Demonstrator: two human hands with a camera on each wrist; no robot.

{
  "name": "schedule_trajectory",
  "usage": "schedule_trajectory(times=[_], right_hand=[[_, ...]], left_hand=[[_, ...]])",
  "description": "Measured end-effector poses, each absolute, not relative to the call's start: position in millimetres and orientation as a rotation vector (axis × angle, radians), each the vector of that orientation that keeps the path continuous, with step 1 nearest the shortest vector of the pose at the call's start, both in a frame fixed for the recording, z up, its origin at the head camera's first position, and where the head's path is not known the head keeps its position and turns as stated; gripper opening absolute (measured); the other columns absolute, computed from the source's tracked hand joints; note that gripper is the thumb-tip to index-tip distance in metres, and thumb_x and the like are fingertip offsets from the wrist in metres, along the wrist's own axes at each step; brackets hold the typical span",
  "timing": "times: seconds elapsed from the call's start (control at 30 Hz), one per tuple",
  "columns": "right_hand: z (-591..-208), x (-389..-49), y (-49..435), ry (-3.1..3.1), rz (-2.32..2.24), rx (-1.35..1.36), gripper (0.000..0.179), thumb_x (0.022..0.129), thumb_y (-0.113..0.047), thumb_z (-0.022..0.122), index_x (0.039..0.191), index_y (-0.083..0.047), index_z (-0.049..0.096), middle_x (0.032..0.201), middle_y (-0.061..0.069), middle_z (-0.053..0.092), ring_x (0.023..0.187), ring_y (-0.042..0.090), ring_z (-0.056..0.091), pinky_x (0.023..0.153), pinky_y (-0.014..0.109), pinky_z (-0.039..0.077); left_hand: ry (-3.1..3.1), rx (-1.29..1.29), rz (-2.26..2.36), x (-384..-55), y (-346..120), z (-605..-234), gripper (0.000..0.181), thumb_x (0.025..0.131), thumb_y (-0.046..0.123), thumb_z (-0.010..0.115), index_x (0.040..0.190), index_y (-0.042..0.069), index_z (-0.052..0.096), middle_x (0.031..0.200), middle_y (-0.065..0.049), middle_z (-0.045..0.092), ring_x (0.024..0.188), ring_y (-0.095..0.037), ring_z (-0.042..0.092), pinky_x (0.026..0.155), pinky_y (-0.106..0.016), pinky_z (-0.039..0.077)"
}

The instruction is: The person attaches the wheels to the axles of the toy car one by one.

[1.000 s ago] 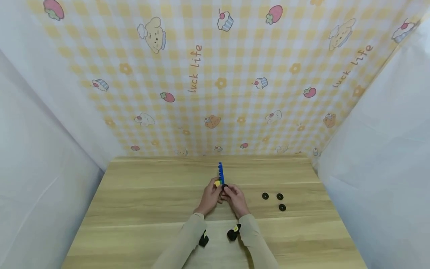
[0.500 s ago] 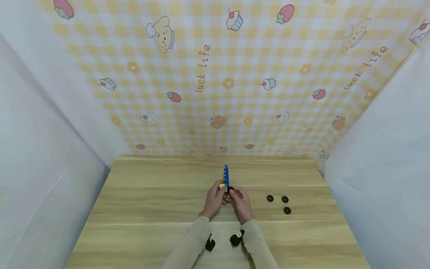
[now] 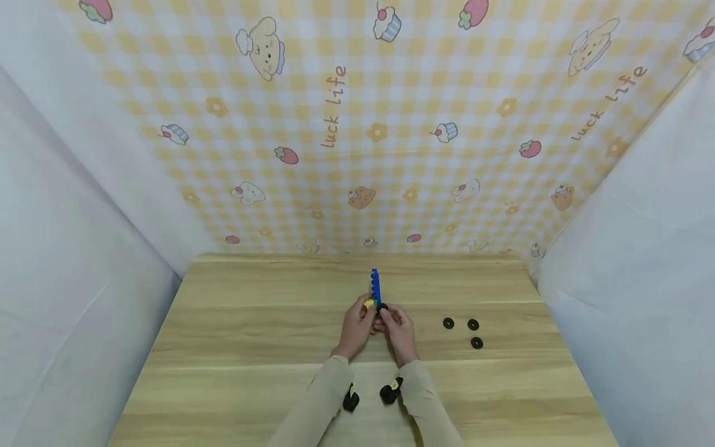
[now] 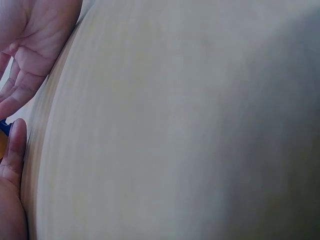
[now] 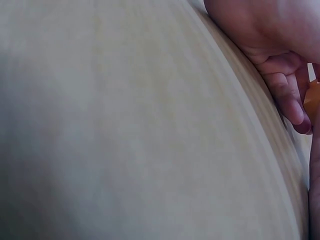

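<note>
In the head view, both hands meet over the middle of the table around a toy building-brick assembly. My left hand [image 3: 356, 327] grips its yellow and green end; the yellow brick [image 3: 369, 303] shows at the fingertips. A long blue studded strip [image 3: 376, 287] sticks out from the hands toward the back wall. My right hand [image 3: 400, 333] pinches a small black tyre [image 3: 382, 308] against the right side of that end. Both wrist views catch only parts of the hands at their edges, with a bit of orange-yellow brick [image 5: 312, 99] in the right one.
Three loose black ring-shaped tyres, among them the nearest one [image 3: 476, 343], lie on the wooden table [image 3: 251, 335] to the right. Black devices with yellow labels [image 3: 389, 392] are strapped at the wrists. A checked cloth [image 3: 357, 124] hangs behind, white sheets at both sides.
The head camera's view has shifted a little. Both hands keep their hold on the brick assembly and the tyre, with hardly any visible movement.
</note>
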State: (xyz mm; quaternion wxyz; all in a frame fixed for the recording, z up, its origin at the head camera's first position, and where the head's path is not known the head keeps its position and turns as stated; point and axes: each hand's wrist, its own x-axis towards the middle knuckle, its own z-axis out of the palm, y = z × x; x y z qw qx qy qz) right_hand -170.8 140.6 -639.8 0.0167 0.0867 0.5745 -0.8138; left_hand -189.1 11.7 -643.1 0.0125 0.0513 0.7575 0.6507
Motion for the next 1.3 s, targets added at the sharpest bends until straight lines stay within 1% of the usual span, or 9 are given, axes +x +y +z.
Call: schedule_trajectory(times=[0.2,0.3,0.43,0.6,0.87,0.97,1.1,1.17,1.3], right_hand=[[-637.9,-172.7,139.9,1.837,-2.514,0.24,0.034,0.094,-0.024,0.071,0.113,0.002,0.061,0.089,-0.001,0.068,0.077,0.011,0.067,0.069,0.025,0.059],[-638.4,-173.8,140.4,1.832,-2.51,0.237,0.035,0.093,-0.023,0.071,0.113,0.003,0.061,0.087,0.0,0.068,0.075,0.012,0.067,0.068,0.025,0.059],[-638.4,-175.9,141.5,1.829,-2.494,0.233,0.034,0.093,-0.022,0.072,0.112,0.004,0.062,0.086,0.0,0.068,0.075,0.012,0.067,0.068,0.025,0.059],[-633.9,-175.7,141.5,1.864,-2.455,0.242,0.03,0.094,-0.021,0.07,0.112,0.002,0.062,0.087,0.0,0.069,0.077,0.012,0.067,0.069,0.026,0.059],[-635.0,-173.9,140.9,1.889,-2.466,0.193,0.028,0.094,-0.019,0.07,0.11,0.002,0.063,0.085,0.001,0.07,0.073,0.011,0.067,0.066,0.025,0.059],[-637.4,-173.1,142.2,1.912,-2.451,0.158,0.026,0.095,-0.021,0.069,0.112,-0.002,0.062,0.09,-0.001,0.068,0.074,0.011,0.067,0.067,0.024,0.059],[-637.3,-170.9,143.9,1.955,-2.365,0.176,0.041,0.094,-0.029,0.07,0.122,-0.001,0.061,0.096,-0.002,0.066,0.078,0.011,0.066,0.069,0.024,0.058],[-637.7,-170.3,144.6,1.976,-2.318,0.176,0.044,0.094,-0.03,0.07,0.125,0.0,0.062,0.095,-0.002,0.067,0.078,0.011,0.066,0.067,0.024,0.057],[-638.0,-170.0,145.9,1.996,-2.27,0.142,0.039,0.096,-0.026,0.068,0.122,0.003,0.063,0.088,-0.002,0.068,0.074,0.012,0.063,0.059,0.024,0.053]], left_hand=[[2.427,0.214,2.004,-191.4,9.3,-641.4,0.037,0.103,0.02,0.054,0.14,0.018,0.056,0.096,-0.01,0.068,0.067,-0.01,0.06,0.053,-0.027,0.054],[2.417,0.213,2.001,-190.7,8.3,-639.0,0.037,0.104,0.019,0.053,0.14,0.017,0.055,0.092,-0.011,0.069,0.063,-0.012,0.06,0.052,-0.027,0.053],[2.384,0.201,2.029,-190.4,8.7,-636.8,0.036,0.105,0.019,0.05,0.141,0.014,0.054,0.089,-0.015,0.07,0.059,-0.024,0.063,0.05,-0.032,0.054],[2.381,0.205,2.035,-192.0,9.8,-636.4,0.038,0.106,0.02,0.048,0.142,0.01,0.051,0.098,-0.02,0.071,0.068,-0.04,0.067,0.054,-0.044,0.057],[2.455,0.203,1.964,-191.4,8.1,-637.9,0.033,0.106,0.024,0.049,0.138,0.016,0.055,0.102,-0.011,0.068,0.068,-0.012,0.06,0.057,-0.025,0.052],[2.431,0.222,1.968,-189.9,7.1,-637.8,0.036,0.105,0.027,0.051,0.138,0.014,0.053,0.106,-0.011,0.067,0.078,-0.013,0.06,0.066,-0.025,0.052],[2.406,0.263,1.962,-187.5,6.4,-638.5,0.042,0.103,0.034,0.055,0.138,0.011,0.049,0.112,-0.011,0.067,0.09,-0.012,0.06,0.077,-0.024,0.049],[2.407,0.275,1.949,-186.1,6.4,-639.0,0.045,0.103,0.035,0.055,0.139,0.01,0.047,0.111,-0.012,0.066,0.087,-0.011,0.059,0.075,-0.024,0.049],[2.44,0.289,1.908,-183.9,6.8,-638.3,0.047,0.104,0.036,0.052,0.141,0.008,0.045,0.112,-0.011,0.063,0.082,-0.012,0.055,0.073,-0.024,0.047]])
